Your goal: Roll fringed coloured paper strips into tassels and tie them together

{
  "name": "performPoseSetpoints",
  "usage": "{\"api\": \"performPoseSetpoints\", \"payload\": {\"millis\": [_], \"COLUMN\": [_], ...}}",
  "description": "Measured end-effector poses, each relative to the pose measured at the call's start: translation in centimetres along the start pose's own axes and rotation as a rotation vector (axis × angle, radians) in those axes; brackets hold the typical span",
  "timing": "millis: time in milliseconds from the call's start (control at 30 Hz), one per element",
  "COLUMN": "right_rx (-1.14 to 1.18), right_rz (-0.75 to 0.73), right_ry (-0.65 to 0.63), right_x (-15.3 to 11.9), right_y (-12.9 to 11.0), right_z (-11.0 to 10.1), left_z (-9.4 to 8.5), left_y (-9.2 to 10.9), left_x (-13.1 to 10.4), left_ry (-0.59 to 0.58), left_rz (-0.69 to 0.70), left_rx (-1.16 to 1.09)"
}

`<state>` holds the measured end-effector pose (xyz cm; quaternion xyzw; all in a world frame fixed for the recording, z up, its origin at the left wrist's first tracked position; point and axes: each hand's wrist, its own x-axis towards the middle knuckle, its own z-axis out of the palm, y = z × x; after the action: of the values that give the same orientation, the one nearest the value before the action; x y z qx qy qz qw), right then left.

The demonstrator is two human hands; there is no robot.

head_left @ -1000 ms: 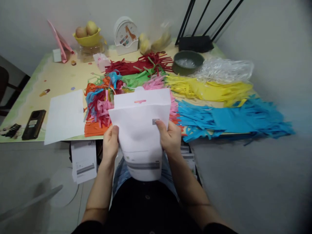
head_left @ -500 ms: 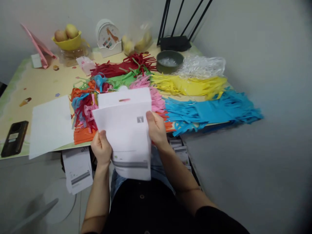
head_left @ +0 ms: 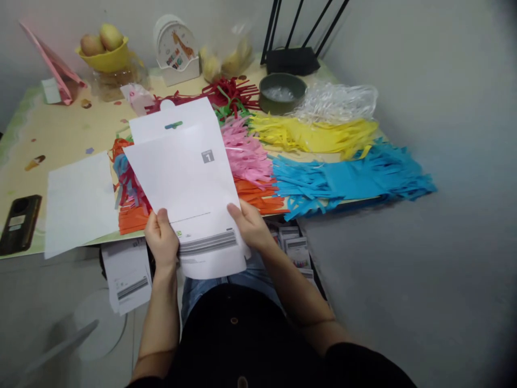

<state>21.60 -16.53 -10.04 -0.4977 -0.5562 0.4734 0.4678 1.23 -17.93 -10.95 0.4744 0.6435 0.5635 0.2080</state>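
We see the left hand [head_left: 161, 240] and the right hand [head_left: 248, 223] each pinching a lower corner of a white packet [head_left: 183, 183], thumbs on top and fingers behind, so both grips are closed on it. Held by its near edge, the packet tilts up and away over the front edge of the table [head_left: 60, 134], with its printed face and a grey square marked "1" turned towards us, apparently so the print can be read. A second white card with a hang slot rides behind it, offset towards 11 o'clock.

At 9 o'clock from the packet a blank white sheet [head_left: 78, 202] lies flat, partly overhanging the table edge, and farther out at 9 o'clock lies a dark phone [head_left: 18, 223]. Fringed paper spreads behind: pink fringe [head_left: 244, 156] at 2 o'clock, blue fringe [head_left: 347, 180] at 3 o'clock, yellow fringe [head_left: 319, 134] beyond it, orange fringe [head_left: 133, 218] just under the packet's left side. At 1 o'clock stands a green bowl [head_left: 281, 92], at 11 o'clock a yellow bowl of fruit [head_left: 103, 51], and at 12 o'clock a small giraffe clock [head_left: 175, 48].
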Motion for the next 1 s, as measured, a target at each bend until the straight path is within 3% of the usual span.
{"api": "performPoseSetpoints", "payload": {"millis": [200, 333, 433, 500, 600, 700, 833, 1000], "right_rx": [-0.218, -0.120, 0.032, 0.013, -0.088, 0.037, 0.281, 0.267], "right_rz": [-0.097, -0.044, -0.051, -0.122, -0.168, -0.128, -0.172, -0.186], "right_ry": [0.033, -0.067, 0.153, 0.317, 0.275, 0.146, 0.319, 0.417], "right_x": [-2.0, -1.4, 0.2, 1.2, 1.9, 1.9, 1.5, 0.9], "right_y": [0.3, 0.8, 0.4, -0.1, -0.6, -0.4, -0.1, -0.3], "right_z": [0.0, -0.4, -0.7, -0.8, -0.4, 0.5, 1.6, 1.9], "left_z": [-0.3, -1.2, -1.6, -1.6, -1.3, -1.0, -0.3, 0.3], "left_y": [0.2, -0.6, -1.1, -0.9, 0.6, 2.4, 3.5, 3.2], "left_x": [1.0, 0.6, -0.7, -1.3, -0.8, 0.1, 0.0, -0.4], "left_ry": [-0.084, -0.077, -0.226, -0.256, -0.156, -0.108, -0.088, 0.061], "left_rz": [-0.242, -0.195, -0.159, -0.150, -0.166, -0.132, -0.011, -0.052], "left_rx": [-0.390, -0.359, -0.185, -0.174, -0.317, -0.372, -0.302, -0.417]}}
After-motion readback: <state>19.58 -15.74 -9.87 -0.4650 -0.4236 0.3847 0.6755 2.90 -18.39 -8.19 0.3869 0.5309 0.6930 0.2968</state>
